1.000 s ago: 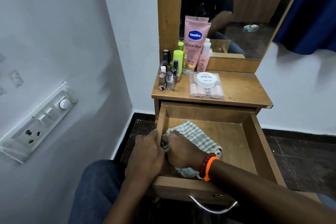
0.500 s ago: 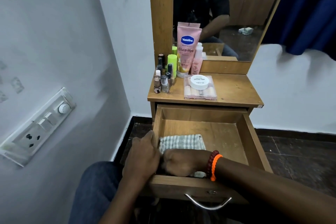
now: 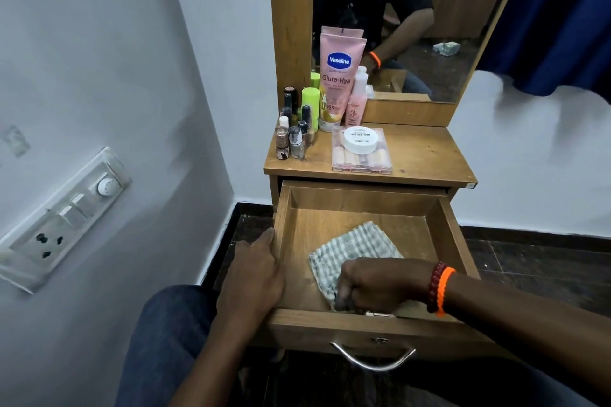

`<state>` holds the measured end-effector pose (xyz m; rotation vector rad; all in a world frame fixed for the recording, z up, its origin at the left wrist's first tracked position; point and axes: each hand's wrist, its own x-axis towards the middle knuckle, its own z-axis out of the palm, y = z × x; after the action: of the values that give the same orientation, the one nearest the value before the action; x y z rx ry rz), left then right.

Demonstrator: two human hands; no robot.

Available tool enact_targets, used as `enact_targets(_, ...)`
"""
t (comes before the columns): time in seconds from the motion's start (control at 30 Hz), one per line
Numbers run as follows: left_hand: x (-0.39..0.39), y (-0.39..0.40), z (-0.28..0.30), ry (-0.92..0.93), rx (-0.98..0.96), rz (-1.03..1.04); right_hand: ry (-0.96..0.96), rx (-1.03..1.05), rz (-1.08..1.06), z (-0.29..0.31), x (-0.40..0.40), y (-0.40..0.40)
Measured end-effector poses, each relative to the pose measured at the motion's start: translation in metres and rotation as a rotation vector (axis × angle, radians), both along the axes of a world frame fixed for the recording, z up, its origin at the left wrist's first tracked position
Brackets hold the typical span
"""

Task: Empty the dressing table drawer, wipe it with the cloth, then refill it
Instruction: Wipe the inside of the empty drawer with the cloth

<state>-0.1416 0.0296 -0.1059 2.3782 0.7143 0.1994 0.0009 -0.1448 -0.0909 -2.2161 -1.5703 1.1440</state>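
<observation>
Wiping the emptied drawer [image 3: 363, 205] with the right hand [image 3: 373, 284] clenched round the checked cloth [image 3: 355, 246], which spreads just beyond its knuckles; bracing the side wall under the relaxed left hand [image 3: 254, 271]. Next, probably sweeping the far corners, then refilling from the surface [image 3: 420, 155].

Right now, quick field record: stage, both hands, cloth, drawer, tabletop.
stage: wiping drawer with cloth; refill not yet done
left hand: rests on drawer's left wall
right hand: fingers curled on cloth, near front wall
cloth: checked, on drawer floor
drawer: pulled open, only the cloth visible inside
tabletop: Vaseline tube, nail polish bottles, clear case with white jar on top
</observation>
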Motion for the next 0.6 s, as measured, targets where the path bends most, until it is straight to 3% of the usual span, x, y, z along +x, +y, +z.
enact_targets(0.17,-0.001,-0.004,0.005,0.038,-0.011,0.016,-0.105,0.028,0.008,0.000,-0.010,0.016)
enact_targets(0.43,0.000,0.001,0.002,-0.047,-0.015,0.008,-0.108,0.133,0.060,-0.001,-0.024,0.033)
enact_targets(0.6,0.001,0.000,0.008,-0.102,0.007,-0.011,-0.077,0.185,-0.030,-0.002,-0.030,0.039)
